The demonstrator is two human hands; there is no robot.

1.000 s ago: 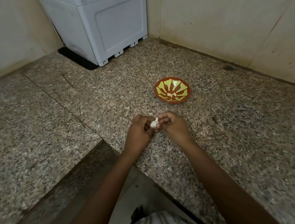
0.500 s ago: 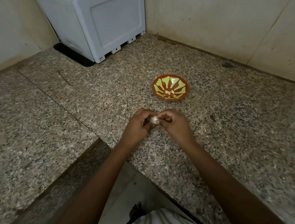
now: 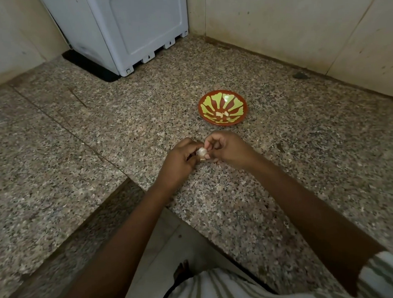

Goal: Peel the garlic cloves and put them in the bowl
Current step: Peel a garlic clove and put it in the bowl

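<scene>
The garlic clove [image 3: 201,151] is mostly covered by the fingers [image 3: 188,146]; pale pieces [image 3: 222,114] in the bowl [image 3: 240,118] are perhaps cloves, too small to tell.

One left hand [image 3: 177,161], one right hand [image 3: 231,149]; one garlic clove [image 3: 201,152] held between them; one bowl [image 3: 234,99], far right; a few peeled cloves [image 3: 222,114] inside; one white appliance [image 3: 134,24], far.

The speckled granite counter [image 3: 124,135] is carrying a red-and-green bowl [image 3: 235,102], sitting between the front edge and the back wall. A white appliance [image 3: 138,24] is standing on a black mat [image 3: 83,63] in the far corner.
</scene>
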